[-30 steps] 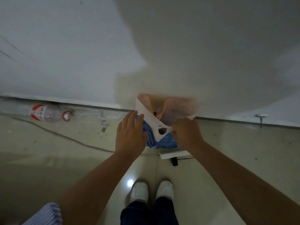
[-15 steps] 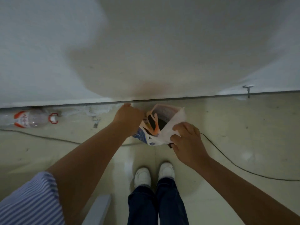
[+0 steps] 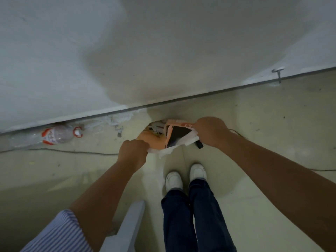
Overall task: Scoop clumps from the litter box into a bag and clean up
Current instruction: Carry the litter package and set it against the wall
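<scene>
The left hand is curled into a fist, gripping the near white edge of a plastic bag; the fingers are folded under and hidden from the camera. The right hand is likewise closed, pinching the bag's far right edge, with a white strip of the plastic sticking out below its knuckles. The two hands are set apart, and the bag hangs stretched between them, held above the floor. The bag is orange and white with a printed picture on its far side, and its mouth gapes toward the camera, showing a dark inside whose contents cannot be made out.

Just under the right hand, a small black object pokes out; what it is cannot be told. Below the hands stand the person's white shoes and dark blue trouser legs. Beside the left forearm, toward the lower edge, a pale grey flat piece juts upward, and a blue-and-white striped sleeve covers the left upper arm.

Well to the left of the left hand, a clear plastic bottle with a red-and-white label lies on its side against the foot of the white wall. A thin dark cable runs along the floor between the bottle and the left hand. Far off to the upper right of the right hand, a small metal fitting sits at the wall's base.
</scene>
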Motion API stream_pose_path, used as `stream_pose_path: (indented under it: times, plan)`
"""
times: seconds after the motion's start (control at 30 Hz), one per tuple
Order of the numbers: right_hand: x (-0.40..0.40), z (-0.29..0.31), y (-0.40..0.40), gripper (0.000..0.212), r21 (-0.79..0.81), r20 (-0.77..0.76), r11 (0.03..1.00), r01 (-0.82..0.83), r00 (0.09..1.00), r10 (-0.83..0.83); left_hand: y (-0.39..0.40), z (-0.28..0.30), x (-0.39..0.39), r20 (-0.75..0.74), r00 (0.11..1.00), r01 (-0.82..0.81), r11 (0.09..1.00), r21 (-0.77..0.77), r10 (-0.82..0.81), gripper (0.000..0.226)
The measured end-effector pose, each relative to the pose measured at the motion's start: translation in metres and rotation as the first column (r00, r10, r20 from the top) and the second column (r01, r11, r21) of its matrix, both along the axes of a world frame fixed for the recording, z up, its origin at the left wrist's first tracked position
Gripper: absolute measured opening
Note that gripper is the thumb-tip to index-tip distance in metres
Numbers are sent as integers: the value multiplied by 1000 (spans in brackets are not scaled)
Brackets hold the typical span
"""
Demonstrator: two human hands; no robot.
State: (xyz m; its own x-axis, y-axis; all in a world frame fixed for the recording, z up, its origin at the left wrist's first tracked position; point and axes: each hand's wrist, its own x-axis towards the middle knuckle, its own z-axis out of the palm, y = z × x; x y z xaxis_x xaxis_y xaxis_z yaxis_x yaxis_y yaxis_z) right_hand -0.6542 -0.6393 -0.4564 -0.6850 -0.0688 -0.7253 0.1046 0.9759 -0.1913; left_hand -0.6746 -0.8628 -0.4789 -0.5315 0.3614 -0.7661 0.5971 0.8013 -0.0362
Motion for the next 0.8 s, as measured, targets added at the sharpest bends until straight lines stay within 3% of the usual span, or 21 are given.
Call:
stream_pose_path:
  times: [0.17, 0.23, 0.3, 0.4, 0.47, 0.53, 0.57, 0.6, 0.67, 0.73, 0.8]
  plan:
    - [77, 34, 3, 30, -80, -37, 993, 90, 995, -93, -1, 53, 28, 38, 994, -99, 995, -6, 99, 27]
    - [88, 57, 5, 30, -173, -160, 961, 216, 957, -244, 8, 80, 31, 44, 996, -82, 997, -11, 82, 27]
    - [96, 85, 9, 26, -317, -276, 917, 241, 902, -333, 18, 110, 33, 31, 999, -20, 999, -35, 21, 29]
    - [113, 137, 22, 20, -322, -329, 928, 189, 896, -296, 39, 149, 32, 22, 1000, -5, 1000, -23, 5, 29]
    - [130, 167, 30, 21, -305, -350, 940, 155, 900, -262, 53, 174, 34, 127, 992, -8, 1000, 26, 5, 58]
    - [152, 195, 38, 28, -269, -225, 948, 169, 946, -233, 72, 198, 50, 237, 955, 165, 984, 70, -177, 86]
    - [167, 208, 41, 30, -234, -139, 946, 222, 956, -259, 84, 208, 62, 267, 917, 278, 955, 107, -297, 83]
    - [182, 223, 44, 28, -223, -151, 944, 241, 949, -278, 98, 215, 75, 288, 874, 363, 919, 151, -392, 73]
    - [217, 249, 53, 27, -196, -308, 938, 285, 890, -335, 128, 231, 102, 294, 809, 455, 859, 235, -509, 50]
    - [260, 275, 67, 15, -139, -313, 873, 468, 815, -487, 164, 256, 126, 258, 761, 526, 799, 293, -595, 39]
    - [317, 293, 76, 14, -44, -314, 780, 625, 732, -604, 200, 282, 154, 195, 661, 650, 682, 335, -725, 35]
